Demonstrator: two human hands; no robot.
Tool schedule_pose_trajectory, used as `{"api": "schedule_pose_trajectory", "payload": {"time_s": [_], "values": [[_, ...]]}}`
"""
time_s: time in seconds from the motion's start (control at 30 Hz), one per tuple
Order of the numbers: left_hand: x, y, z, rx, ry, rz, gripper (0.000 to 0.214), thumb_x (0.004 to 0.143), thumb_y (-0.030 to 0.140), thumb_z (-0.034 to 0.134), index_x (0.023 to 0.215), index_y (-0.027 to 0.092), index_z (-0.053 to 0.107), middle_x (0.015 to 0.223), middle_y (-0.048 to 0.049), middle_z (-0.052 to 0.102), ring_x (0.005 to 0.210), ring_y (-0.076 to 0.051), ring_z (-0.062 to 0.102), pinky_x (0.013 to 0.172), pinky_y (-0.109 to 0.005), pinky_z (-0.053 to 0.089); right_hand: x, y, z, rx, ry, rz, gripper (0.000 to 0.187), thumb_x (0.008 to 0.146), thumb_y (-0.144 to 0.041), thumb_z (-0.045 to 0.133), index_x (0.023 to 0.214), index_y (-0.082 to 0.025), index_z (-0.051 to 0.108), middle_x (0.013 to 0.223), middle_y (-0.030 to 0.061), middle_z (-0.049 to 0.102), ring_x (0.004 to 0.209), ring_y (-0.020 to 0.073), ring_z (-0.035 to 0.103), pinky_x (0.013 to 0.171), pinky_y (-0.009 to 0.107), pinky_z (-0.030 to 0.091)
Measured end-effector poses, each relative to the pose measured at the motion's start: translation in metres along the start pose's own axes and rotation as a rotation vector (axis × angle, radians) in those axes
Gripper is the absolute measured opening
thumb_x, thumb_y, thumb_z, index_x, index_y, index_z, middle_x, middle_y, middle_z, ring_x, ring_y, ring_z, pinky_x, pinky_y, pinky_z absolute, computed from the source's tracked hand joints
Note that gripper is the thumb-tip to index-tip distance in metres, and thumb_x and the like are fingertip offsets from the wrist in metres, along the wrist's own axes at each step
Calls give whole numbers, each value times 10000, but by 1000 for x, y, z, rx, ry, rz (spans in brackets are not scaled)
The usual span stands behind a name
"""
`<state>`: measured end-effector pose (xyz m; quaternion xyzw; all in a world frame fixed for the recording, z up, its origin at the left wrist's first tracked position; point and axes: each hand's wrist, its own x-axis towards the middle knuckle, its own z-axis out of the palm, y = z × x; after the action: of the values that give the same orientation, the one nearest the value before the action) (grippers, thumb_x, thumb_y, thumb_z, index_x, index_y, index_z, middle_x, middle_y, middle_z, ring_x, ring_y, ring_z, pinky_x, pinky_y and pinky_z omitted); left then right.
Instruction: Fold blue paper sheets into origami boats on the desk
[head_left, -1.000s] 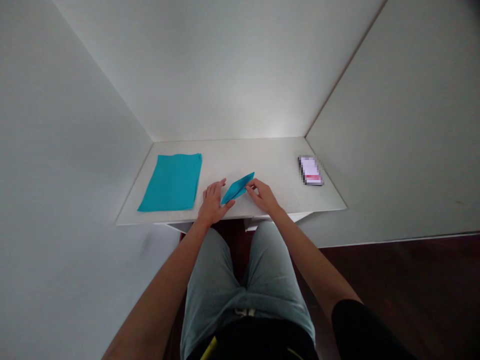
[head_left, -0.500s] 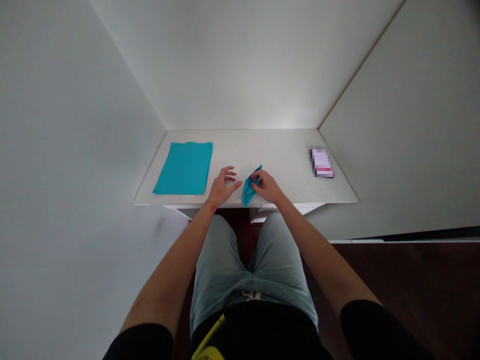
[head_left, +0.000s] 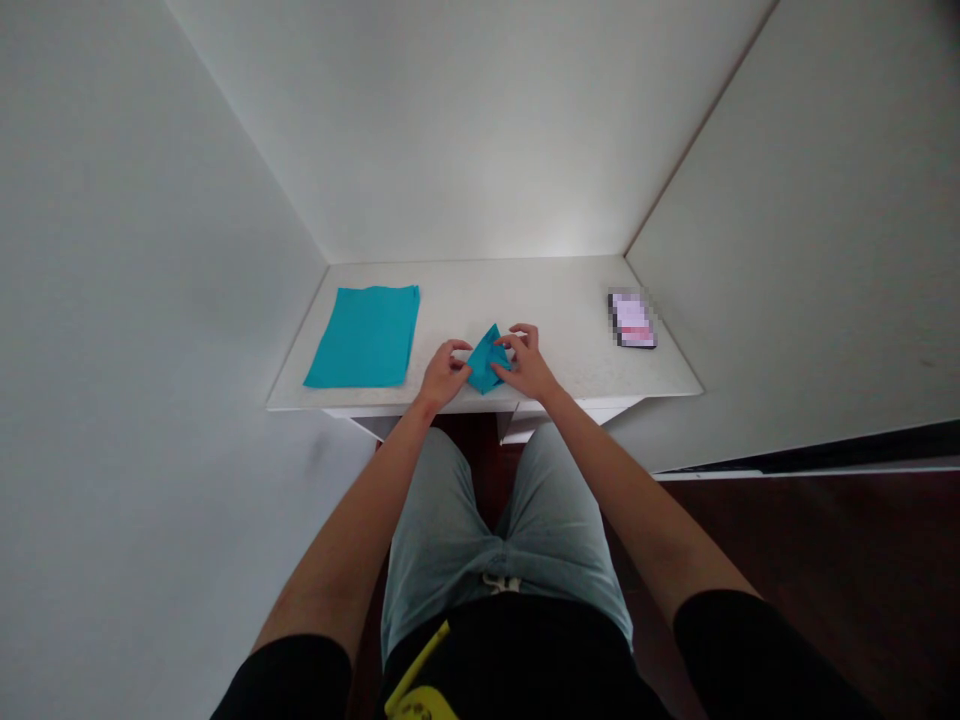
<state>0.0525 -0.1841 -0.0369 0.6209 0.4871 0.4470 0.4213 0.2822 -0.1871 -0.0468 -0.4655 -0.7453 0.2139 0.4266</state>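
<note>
A small folded piece of blue paper (head_left: pixel 485 366), pointed at its top and bottom, is between my two hands near the front edge of the desk. My left hand (head_left: pixel 448 372) pinches its left corner between thumb and fingers. On the other side, my right hand (head_left: pixel 525 362) has its thumb and a fingertip on the paper's right part, with the other fingers curled above. The finer folds are too small to make out.
Blue paper sheets (head_left: pixel 365 337) lie in a stack on the left of the white desk (head_left: pixel 555 300). A phone (head_left: pixel 632 320), its screen blurred, lies at the right. White walls (head_left: pixel 480 130) enclose the desk at the back and sides.
My left hand has come in from beside the paper and taken its left corner. The paper has turned from a narrow, slanted view to a broader one, shifting slightly left.
</note>
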Motion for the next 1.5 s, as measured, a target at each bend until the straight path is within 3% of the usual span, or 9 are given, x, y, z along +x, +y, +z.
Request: {"api": "schedule_pose_trajectory", "payload": {"time_s": [0.13, 0.23, 0.4, 0.7, 0.77, 0.9, 1.07, 1.27, 1.5], "values": [[1, 3, -1, 138, -16, 17, 295, 790, 23, 621, 981, 189, 772, 1325, -78, 708, 806, -113, 689, 863, -299, 590, 3, 1, 0, 39, -19, 48, 270, 925, -370, 714, 1164, -246, 683, 1164, 92, 655, 895, 212, 652, 770, 368, 585], [2, 7, 1, 214, -21, -47, 249, 831, 112, 728, 1056, 197, 791, 1126, -58, 775, 821, -149, 702, 837, -300, 588, 4, 0, -2, 86, -69, 96, 269, 924, -394, 705, 1144, -244, 672, 958, 42, 724, 832, 210, 665, 760, 352, 563], [6, 10, 5, 261, -41, -156, 445, 705, 286, 956, 1090, 200, 751, 933, -20, 783, 858, -192, 724, 793, -296, 577, 5, -1, -3, 107, -57, 105, 277, 896, -423, 729, 1099, -243, 675, 983, 47, 749, 824, 208, 665, 755, 347, 544], [-2, 17, 16, 335, 45, -63, 304, 790, 334, 911, 1031, 241, 751, 878, 17, 779, 773, -164, 748, 840, -301, 572, 10, 2, 0, 5, -28, 89, 246, 914, -447, 768, 1015, -223, 769, 1021, 55, 649, 818, 195, 605, 818, 371, 537], [-4, 16, 18, 265, 31, -2, 341, 847, 297, 850, 1172, 267, 752, 991, 16, 792, 764, -136, 748, 817, -277, 575, 12, 3, 1, -17, -3, 134, 264, 926, -473, 760, 998, -221, 795, 998, 52, 640, 807, 194, 599, 817, 373, 533], [-3, 10, 18, 159, 1, 21, 714, 843, 191, 800, 1515, 307, 591, 1094, 18, 797, 779, -115, 756, 802, -251, 590, 18, 4, 6, -83, 73, 246, 292, 953, -498, 719, 926, -219, 800, 910, 44, 646, 821, 208, 620, 827, 372, 518], [-1, 6, 19, 190, -6, 25, 583, 811, 161, 816, 1374, 255, 696, 1099, -6, 805, 798, -129, 760, 842, -274, 600, 28, 2, 12, -174, 98, 407, 260, 949, -465, 693, 949, -225, 794, 832, 27, 681, 815, 213, 637, 796, 342, 494], [-1, 8, 18, 138, -19, 28, 463, 827, 158, 803, 1277, 254, 749, 1084, -16, 808, 824, -139, 761, 822, -271, 591, 42, -3, 3, -172, -33, 568, 305, 944, -499, 711, 1034, -233, 830, 1004, 62, 807, 952, 237, 717, 856, 332, 507], [-2, 9, 17, 173, -29, 39, 418, 834, 144, 792, 1232, 270, 785, 1058, -2, 799, 815, -129, 749, 814, -254, 582, 57, -4, -4, -196, -88, 627, 306, 999, -479, 647, 958, -234, 826, 995, 67, 825, 939, 237, 725, 809, 310, 488]]}}
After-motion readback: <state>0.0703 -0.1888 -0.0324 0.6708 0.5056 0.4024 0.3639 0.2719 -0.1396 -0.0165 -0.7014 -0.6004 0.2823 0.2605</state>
